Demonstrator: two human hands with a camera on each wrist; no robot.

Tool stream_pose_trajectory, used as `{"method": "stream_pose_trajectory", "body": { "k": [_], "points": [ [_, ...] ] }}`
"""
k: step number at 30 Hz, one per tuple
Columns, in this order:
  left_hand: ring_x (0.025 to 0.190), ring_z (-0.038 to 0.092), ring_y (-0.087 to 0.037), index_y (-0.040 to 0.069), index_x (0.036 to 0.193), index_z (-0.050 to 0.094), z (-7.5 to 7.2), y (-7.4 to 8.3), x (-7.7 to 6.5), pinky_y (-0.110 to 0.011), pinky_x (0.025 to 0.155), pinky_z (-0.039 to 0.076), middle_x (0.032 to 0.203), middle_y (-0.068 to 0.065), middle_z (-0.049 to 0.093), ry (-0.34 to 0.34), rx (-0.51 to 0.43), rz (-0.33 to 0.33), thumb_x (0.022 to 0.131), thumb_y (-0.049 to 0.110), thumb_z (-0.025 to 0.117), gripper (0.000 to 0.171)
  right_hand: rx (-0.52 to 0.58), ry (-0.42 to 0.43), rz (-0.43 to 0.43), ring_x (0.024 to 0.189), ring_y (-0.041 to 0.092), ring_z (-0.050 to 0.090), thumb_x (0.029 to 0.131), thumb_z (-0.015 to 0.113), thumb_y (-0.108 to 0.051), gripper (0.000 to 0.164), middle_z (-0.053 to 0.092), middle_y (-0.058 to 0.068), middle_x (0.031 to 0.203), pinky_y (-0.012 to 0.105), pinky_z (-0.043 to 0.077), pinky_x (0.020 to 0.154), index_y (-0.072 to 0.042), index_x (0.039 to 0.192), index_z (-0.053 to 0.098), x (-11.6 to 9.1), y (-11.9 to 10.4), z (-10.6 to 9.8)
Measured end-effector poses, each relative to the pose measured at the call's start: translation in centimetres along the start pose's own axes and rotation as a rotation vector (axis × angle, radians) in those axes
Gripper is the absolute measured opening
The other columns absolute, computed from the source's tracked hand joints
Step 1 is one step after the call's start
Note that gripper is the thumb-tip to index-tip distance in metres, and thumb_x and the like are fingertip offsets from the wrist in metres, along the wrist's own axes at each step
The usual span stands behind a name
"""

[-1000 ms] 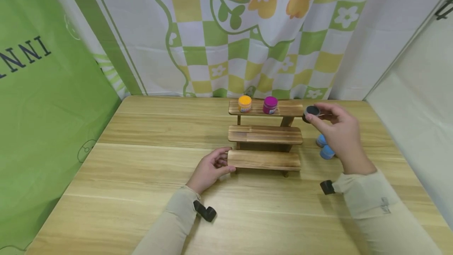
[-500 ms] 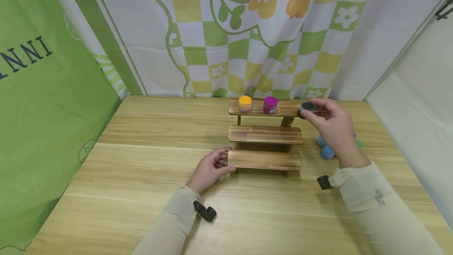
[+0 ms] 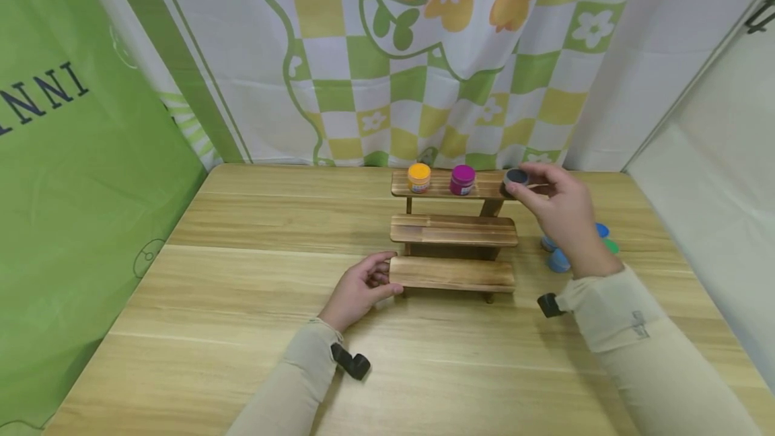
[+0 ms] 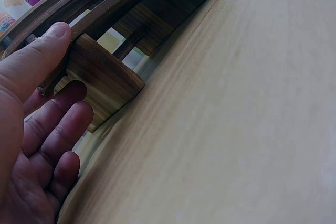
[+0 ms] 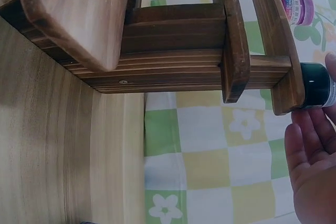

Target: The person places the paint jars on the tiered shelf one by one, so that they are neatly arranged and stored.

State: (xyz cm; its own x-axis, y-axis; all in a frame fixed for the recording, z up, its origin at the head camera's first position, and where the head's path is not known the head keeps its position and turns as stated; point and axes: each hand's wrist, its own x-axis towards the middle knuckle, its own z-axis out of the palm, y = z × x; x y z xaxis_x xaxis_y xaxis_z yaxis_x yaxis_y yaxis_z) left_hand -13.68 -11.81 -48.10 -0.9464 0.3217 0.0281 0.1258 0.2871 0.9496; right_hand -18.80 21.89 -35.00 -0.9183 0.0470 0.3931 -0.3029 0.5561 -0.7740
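Note:
A three-tier wooden display stand (image 3: 453,273) stands on the table. At the left end of its lowest tier my left hand (image 3: 362,291) grips the board, the thumb along the front edge and a fingertip behind. In the left wrist view the other fingers (image 4: 68,129) curl loosely below. My right hand (image 3: 563,210) pinches a small black paint jar (image 3: 514,180) at the right end of the top tier. In the right wrist view that dark jar (image 5: 316,85) is upright against the board. An orange paint jar (image 3: 419,178) and a purple paint jar (image 3: 463,180) sit further left on that tier.
Several more jars, including a light blue jar (image 3: 558,260) and a green-lidded jar (image 3: 611,246), are on the wooden table (image 3: 242,274) right of the stand, partly hidden by my right hand. A patterned curtain (image 3: 412,86) hangs behind the table.
My right hand has carried the black jar leftward and slightly back, from beside the top tier onto its right end. The left hand and stand have stayed put.

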Motion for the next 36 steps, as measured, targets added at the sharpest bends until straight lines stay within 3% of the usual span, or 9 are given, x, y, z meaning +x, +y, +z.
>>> {"method": "stream_pose_trajectory", "body": {
  "k": [7,28,36],
  "points": [
    [0.096,0.062,-0.017,0.014,0.142,0.056,0.0,-0.1,0.1,-0.032,0.084,0.054,0.112,-0.001,0.064,0.000,0.009,0.008,0.084,0.024,0.083,0.065,-0.023,-0.009,-0.020,0.093,-0.004,0.056,0.093,0.075,-0.025,0.041,0.065,0.010,0.115,0.010,0.047,0.079,-0.001,0.125,0.067,0.3,-0.2,0.2],
    [0.096,0.062,-0.016,0.015,0.141,0.056,0.1,0.0,0.0,-0.032,0.085,0.053,0.111,-0.001,0.065,0.006,0.020,0.000,0.084,0.023,0.083,0.064,-0.111,-0.048,0.064,0.087,0.016,0.057,0.094,0.072,-0.040,0.050,0.065,0.010,0.114,0.016,0.046,0.069,-0.008,0.132,0.064,0.7,-1.1,0.8],
    [0.095,0.062,-0.016,0.015,0.142,0.056,0.0,0.0,0.0,-0.031,0.084,0.053,0.111,0.000,0.065,0.008,0.018,0.009,0.084,0.024,0.083,0.064,-0.100,-0.017,0.052,0.091,0.013,0.056,0.093,0.073,-0.037,0.050,0.066,0.011,0.113,0.017,0.045,0.071,-0.007,0.132,0.064,0.7,-0.8,1.2]
  ]
}}
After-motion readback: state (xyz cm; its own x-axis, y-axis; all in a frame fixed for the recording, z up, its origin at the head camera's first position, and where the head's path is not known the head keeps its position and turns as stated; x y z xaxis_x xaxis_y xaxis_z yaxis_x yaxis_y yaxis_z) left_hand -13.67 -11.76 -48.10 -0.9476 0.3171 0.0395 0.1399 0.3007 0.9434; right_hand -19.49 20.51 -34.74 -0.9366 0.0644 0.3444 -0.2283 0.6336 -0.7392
